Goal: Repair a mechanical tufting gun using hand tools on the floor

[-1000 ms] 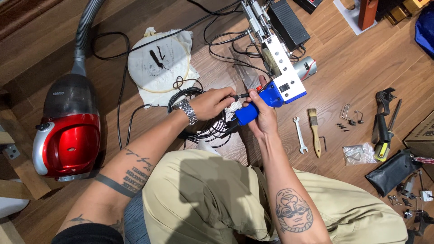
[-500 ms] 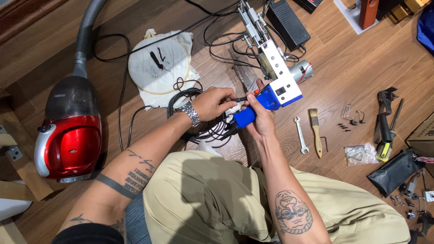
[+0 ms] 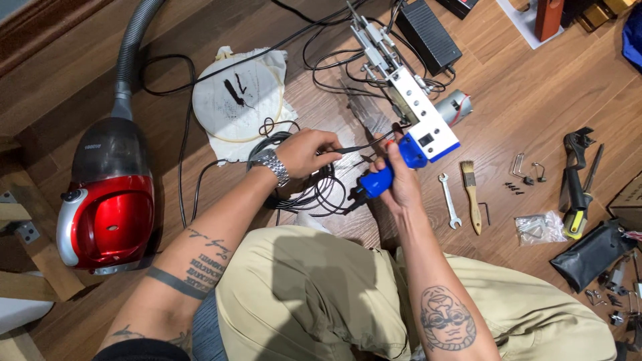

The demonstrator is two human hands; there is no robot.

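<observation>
Down on the wooden floor, the right hand has its fingers wrapped around the blue handle of a white-and-blue machine lying just beyond the knees; the left hand pinches a thin black tool whose tip points at that handle, fingers closed on it. Coiled black cables lie beneath both hands; a red vacuum cleaner sits far left, a spanner and a brush to the right.
</observation>
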